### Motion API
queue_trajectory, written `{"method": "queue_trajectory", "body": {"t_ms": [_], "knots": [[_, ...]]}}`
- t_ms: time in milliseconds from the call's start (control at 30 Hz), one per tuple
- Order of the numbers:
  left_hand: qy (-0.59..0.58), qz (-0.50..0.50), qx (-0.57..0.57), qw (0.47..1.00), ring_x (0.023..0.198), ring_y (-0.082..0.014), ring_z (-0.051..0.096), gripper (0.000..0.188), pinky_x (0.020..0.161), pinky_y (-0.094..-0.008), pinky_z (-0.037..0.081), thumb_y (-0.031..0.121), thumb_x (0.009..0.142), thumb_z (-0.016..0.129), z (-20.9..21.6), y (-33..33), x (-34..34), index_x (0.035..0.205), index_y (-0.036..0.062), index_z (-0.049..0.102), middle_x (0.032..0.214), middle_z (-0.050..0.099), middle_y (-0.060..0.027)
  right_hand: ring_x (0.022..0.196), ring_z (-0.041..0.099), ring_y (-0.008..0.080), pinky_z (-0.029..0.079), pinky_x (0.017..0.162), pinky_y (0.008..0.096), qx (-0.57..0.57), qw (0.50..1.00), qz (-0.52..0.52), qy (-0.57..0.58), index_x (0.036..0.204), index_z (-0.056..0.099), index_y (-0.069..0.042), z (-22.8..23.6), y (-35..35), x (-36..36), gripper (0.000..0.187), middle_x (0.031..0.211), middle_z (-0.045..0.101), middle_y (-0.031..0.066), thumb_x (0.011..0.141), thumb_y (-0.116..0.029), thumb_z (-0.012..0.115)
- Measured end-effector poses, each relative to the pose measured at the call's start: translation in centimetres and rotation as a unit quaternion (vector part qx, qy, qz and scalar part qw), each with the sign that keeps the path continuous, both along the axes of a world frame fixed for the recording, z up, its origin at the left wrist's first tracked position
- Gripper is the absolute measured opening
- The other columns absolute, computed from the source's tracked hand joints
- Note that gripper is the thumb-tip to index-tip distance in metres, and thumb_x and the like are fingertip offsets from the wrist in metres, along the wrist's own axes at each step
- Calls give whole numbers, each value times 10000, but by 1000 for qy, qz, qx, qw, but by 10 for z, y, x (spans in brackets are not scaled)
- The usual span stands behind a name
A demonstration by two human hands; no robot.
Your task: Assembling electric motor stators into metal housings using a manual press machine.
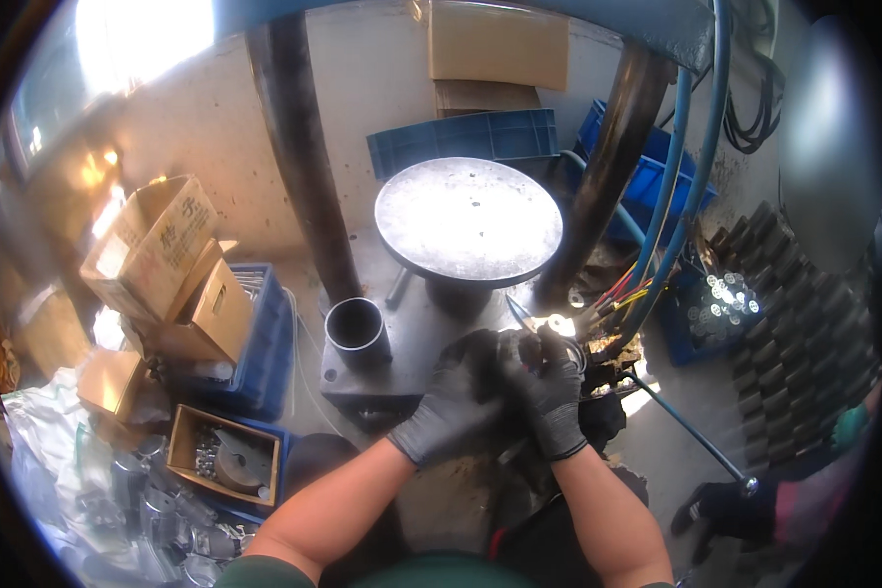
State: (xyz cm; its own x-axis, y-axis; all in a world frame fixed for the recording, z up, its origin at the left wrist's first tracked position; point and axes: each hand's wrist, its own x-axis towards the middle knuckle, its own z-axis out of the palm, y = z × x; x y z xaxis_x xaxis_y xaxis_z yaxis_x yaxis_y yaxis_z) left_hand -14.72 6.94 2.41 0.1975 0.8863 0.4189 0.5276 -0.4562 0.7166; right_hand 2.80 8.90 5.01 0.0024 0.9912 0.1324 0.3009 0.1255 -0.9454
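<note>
Both hands wear dark grey gloves and meet in front of the metal base. My left hand [453, 394] is closed, its fingers curled toward the right one and blurred by motion. My right hand [553, 397] is closed too, its fingers bent inward. Something dark and small seems to be between them, but the gloves and blur hide its kind. Beyond them, a round steel plate [470, 211] sits above the grey metal base [407, 318]. An open steel tube [357, 328] stands upright on the base's left side.
Dark posts [309, 157] flank the plate. At left are cardboard boxes [157, 250], a blue crate [255, 363] and a wooden box of metal parts [191, 436]. Right are cables [647, 284], a blue bin of metal rings [706, 328], stacked dark cylinders [804, 353] and another person's gloved hand [720, 510].
</note>
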Motion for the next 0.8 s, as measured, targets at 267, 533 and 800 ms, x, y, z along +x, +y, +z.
{"method": "queue_trajectory", "body": {"t_ms": [267, 533, 800], "knots": [[-20, 60, -193, 979, 1364, -383, 551, 1053, 1181, -487, 475, 472, 750, 941, -29, 37, 1, 1537, 1, 425, 1461, 528, -238, 1026, 704, 268, 573, 909, 394, 200, 960, 79, -180, 1368, 655, 16, 1, 7, 20, 603, 1194, 709, 172, 877, -245, 888], [28, 102, -8, 994, 1321, -255, 581, 740, 1190, -421, 488, 286, 919, 819, -12, 17, 21, 1509, 60, 434, 1442, 546, -114, 1021, 739, 289, 597, 928, 426, 133, 902, 9, -411, 1095, 741, -40, -29, 52, 95, 126, 1120, 738, 155, 980, -78, 706], [-95, 57, -67, 992, 1351, -277, 575, 745, 1189, -445, 499, 204, 949, 810, -24, 11, 15, 1551, 54, 397, 1449, 551, -137, 1042, 702, 441, 572, 927, 506, 148, 962, 60, -221, 1226, 746, -99, -67, 59, 93, 339, 1100, 722, 221, 892, -49, 710]]}}
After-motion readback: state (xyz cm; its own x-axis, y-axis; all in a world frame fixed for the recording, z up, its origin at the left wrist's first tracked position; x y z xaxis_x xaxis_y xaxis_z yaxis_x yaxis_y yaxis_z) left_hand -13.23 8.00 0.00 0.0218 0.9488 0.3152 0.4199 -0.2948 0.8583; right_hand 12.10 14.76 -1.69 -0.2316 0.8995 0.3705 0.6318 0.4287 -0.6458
